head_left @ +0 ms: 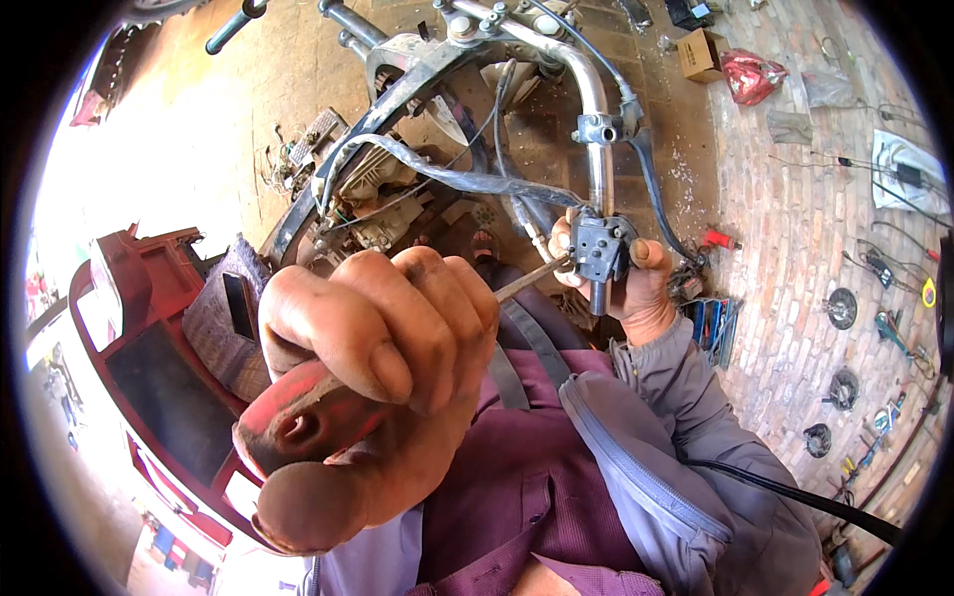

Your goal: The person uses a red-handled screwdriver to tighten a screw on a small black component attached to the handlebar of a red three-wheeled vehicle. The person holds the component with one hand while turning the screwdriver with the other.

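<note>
Close to the camera, my left hand [397,338] is wrapped round the red handle of a screwdriver [303,422]. The metal shaft points right, and its tip reaches the left side of a black handlebar switch housing [598,250]. This housing sits near the end of a chrome motorcycle handlebar [599,169]. My right hand [648,293] grips the housing from behind and below, with the thumb at its right side and fingertips showing at its left. A dark sheathed cable [447,179] runs from the housing to the left along the frame.
The bare motorcycle frame [397,104] and engine parts [373,179] stand ahead. At left, a red-framed piece [104,298] carries a cloth with a phone [239,304]. Tools, wires, a cardboard box [702,56] and a red bag [752,76] lie on the brick floor [765,199] at right.
</note>
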The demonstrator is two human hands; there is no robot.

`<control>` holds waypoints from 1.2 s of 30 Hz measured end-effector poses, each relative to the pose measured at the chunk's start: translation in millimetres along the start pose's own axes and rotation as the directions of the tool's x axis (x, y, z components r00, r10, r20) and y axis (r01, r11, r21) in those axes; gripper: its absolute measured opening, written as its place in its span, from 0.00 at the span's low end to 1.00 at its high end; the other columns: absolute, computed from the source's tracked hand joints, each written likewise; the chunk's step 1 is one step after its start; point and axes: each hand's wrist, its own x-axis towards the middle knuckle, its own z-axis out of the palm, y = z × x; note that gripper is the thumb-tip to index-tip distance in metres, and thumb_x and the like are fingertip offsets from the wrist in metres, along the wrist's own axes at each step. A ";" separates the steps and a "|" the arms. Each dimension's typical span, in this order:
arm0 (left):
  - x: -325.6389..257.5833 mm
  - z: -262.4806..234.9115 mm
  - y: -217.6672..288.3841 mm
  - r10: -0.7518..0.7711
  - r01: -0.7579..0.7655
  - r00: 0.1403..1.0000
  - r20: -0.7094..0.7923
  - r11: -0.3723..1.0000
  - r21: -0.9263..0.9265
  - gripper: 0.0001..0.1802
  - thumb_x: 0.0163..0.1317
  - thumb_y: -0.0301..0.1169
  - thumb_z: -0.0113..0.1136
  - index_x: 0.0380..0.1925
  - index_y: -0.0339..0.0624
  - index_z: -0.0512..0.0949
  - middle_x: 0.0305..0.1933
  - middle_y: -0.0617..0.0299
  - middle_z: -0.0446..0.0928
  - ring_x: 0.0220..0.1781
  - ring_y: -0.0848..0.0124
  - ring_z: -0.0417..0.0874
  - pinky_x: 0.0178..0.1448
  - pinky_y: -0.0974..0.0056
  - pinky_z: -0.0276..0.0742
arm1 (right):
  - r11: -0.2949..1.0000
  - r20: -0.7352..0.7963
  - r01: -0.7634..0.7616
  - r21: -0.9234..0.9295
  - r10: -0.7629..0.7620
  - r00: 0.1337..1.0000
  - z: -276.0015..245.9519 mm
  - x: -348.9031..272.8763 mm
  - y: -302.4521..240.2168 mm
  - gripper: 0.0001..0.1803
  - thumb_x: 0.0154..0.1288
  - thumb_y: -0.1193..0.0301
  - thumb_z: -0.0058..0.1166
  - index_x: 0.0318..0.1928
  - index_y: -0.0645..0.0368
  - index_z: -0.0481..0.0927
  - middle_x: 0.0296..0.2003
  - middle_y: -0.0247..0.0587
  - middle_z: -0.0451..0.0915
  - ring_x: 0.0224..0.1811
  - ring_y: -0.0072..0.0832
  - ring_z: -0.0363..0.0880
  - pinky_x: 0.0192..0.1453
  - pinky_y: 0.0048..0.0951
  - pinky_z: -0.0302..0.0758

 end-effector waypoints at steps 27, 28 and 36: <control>-5.8 5.8 -5.3 0.042 -0.048 0.996 0.080 0.996 0.075 0.32 0.55 0.67 0.57 0.28 0.48 0.66 0.22 0.67 0.65 0.22 0.74 0.65 0.29 0.68 0.60 | 1.000 -0.009 0.017 -0.007 -0.017 1.000 -2.5 -0.2 1.9 0.48 0.38 0.48 0.67 0.57 0.67 0.67 0.44 0.45 0.69 0.47 0.33 0.69 0.40 0.29 0.74; -5.3 6.0 -8.0 0.052 -0.059 0.995 0.081 0.995 0.080 0.32 0.55 0.67 0.56 0.28 0.48 0.66 0.23 0.67 0.65 0.23 0.73 0.65 0.29 0.67 0.60 | 1.000 -0.029 0.024 0.003 -0.024 0.999 -7.5 -2.3 2.8 0.48 0.39 0.48 0.67 0.57 0.70 0.69 0.45 0.46 0.73 0.43 0.33 0.73 0.42 0.30 0.74; -4.4 -5.8 4.4 0.178 -0.189 0.982 0.066 0.899 0.395 0.29 0.55 0.61 0.57 0.28 0.44 0.70 0.27 0.60 0.68 0.28 0.70 0.66 0.31 0.67 0.63 | 1.000 -0.026 -0.018 -0.004 0.018 0.999 -2.4 -0.2 1.1 0.50 0.37 0.48 0.70 0.57 0.67 0.67 0.44 0.45 0.69 0.46 0.32 0.69 0.39 0.27 0.73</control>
